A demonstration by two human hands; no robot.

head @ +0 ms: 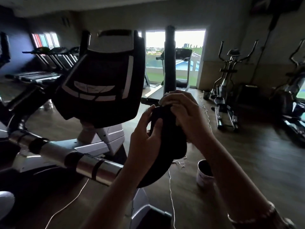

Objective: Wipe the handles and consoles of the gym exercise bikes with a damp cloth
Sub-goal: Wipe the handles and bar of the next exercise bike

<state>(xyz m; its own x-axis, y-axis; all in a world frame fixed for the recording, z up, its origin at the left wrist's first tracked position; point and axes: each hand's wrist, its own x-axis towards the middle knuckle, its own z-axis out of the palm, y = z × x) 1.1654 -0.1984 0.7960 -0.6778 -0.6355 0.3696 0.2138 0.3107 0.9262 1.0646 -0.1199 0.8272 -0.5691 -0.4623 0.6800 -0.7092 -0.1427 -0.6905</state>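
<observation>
The exercise bike's dark console (pixel 100 83) with pale button strips rises at centre left. A handlebar (pixel 92 166) with chrome bands runs from the left and curves up into a black handle grip (pixel 166 139). My left hand (pixel 148 128) is wrapped around the grip's left side. My right hand (pixel 183 113) presses a pale cloth (pixel 163 101) against the top of the grip. Only an edge of the cloth shows under my fingers, and loose threads (pixel 205 111) hang from it.
A white bucket (pixel 203 174) stands on the wooden floor just right of the bike, with a smaller pot (pixel 207 94) further back. Elliptical trainers (pixel 229 83) stand at the right, treadmills (pixel 49 63) along the left wall, and another treadmill (pixel 179 70) by the bright window.
</observation>
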